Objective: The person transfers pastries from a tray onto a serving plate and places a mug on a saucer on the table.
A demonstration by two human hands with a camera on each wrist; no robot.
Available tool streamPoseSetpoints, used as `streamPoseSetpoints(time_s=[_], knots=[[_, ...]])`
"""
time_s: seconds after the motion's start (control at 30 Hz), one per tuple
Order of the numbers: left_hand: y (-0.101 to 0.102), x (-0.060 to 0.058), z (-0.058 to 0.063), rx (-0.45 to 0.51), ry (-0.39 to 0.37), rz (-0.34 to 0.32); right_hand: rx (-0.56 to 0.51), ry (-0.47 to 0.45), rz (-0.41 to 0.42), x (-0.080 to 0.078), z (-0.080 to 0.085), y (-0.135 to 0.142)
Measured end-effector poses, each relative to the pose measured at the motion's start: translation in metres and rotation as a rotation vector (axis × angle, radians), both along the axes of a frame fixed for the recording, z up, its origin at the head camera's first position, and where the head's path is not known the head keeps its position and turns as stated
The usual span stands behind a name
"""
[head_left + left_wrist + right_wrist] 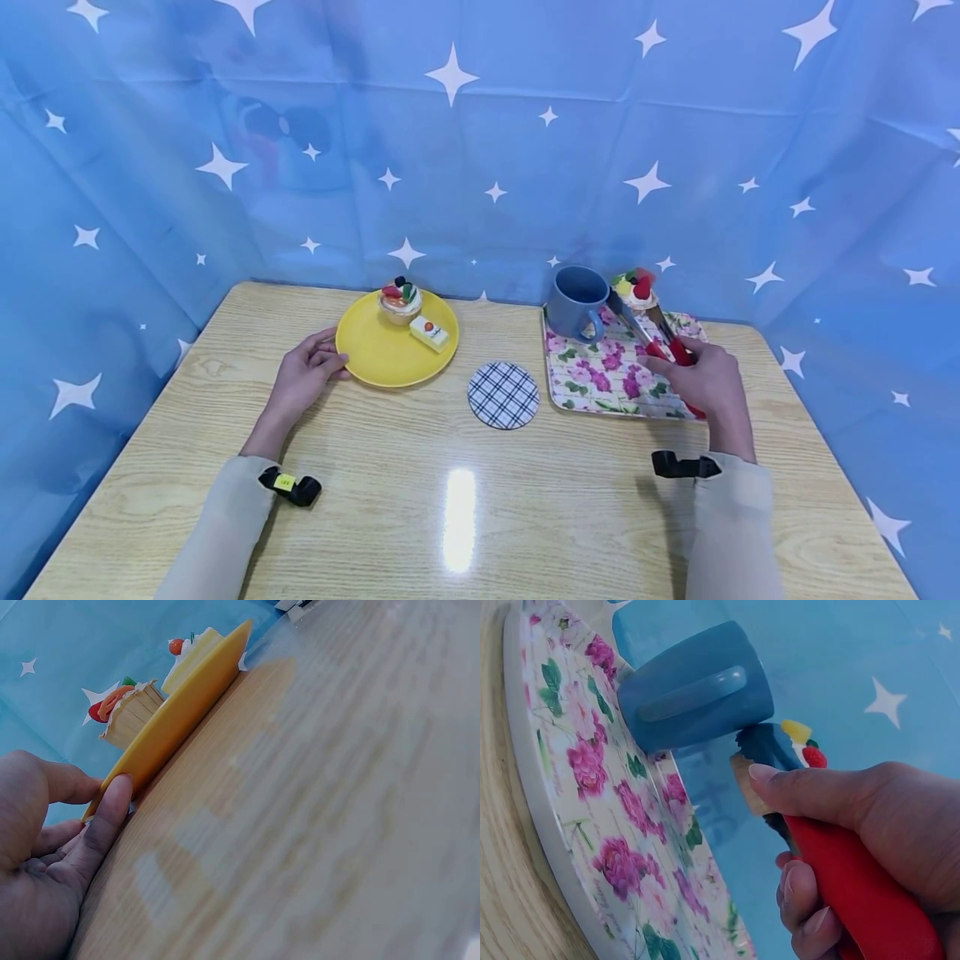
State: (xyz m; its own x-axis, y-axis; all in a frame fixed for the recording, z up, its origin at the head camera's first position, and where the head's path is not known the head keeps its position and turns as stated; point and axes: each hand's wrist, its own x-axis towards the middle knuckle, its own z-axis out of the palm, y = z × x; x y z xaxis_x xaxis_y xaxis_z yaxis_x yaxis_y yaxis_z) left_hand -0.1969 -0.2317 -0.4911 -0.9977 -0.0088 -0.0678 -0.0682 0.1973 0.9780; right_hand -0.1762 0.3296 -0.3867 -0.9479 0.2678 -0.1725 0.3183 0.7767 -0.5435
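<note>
My left hand [311, 367] pinches the rim of a round yellow plate [375, 358] between thumb and fingers. On the plate sit a fruit-topped cupcake [400, 312] and a small white-and-yellow piece of cake [429, 335]. At the right, my right hand [708, 379] grips red-handled tongs [862, 892] with dark tips. Between those tips is a second fruit-topped cupcake [637, 292], above the back of a floral tray [600, 392]; my thumb and the tongs partly hide it in the right wrist view. A blue mug [573, 304] stands on the tray, left of the tongs.
Between plate and tray lies a round checked coaster [503, 396]. The wooden table [375, 508] extends toward me, with a bright light reflection on it. A blue star-patterned curtain [487, 133] closes off the back and sides.
</note>
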Motion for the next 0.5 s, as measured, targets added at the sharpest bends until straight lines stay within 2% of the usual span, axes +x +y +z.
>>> streamPoseSetpoints(time_s=[0.5], knots=[[0.0008, 0.0018, 0.0033, 0.007, -0.006, -0.003, -0.005, 0.022, 0.010, 0.0047, 0.0078, 0.0019]])
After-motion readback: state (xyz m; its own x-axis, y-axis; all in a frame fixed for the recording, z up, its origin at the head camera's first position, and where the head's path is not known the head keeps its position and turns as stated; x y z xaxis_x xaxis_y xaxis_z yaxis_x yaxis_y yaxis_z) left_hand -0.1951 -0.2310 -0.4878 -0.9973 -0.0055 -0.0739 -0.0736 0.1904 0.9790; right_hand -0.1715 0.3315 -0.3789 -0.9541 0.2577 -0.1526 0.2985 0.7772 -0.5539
